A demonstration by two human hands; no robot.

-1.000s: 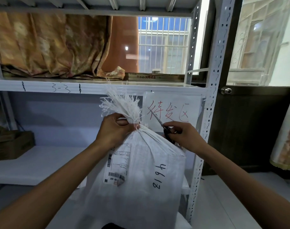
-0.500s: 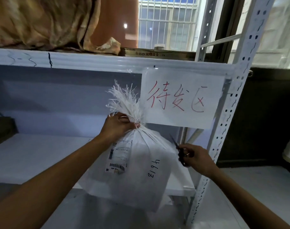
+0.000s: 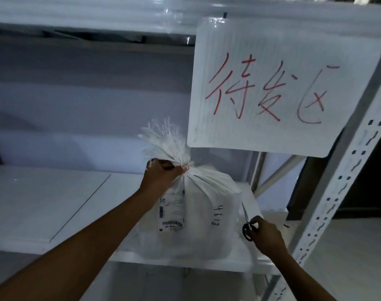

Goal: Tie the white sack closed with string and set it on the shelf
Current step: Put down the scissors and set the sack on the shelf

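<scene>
White sack (image 3: 191,216) is gripped at its neck by left hand (image 3: 163,177), resting near shelf (image 3: 55,205) edge; toppling off is risked. Scissors (image 3: 247,224) clamped in right hand (image 3: 265,235) could snag it.

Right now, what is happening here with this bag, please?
A person is putting a white sack on the lower shelf. The left hand grips its gathered neck, and the sack's bottom seems to rest on the shelf. The right hand holds scissors beside it. A paper sign hangs above.
</scene>
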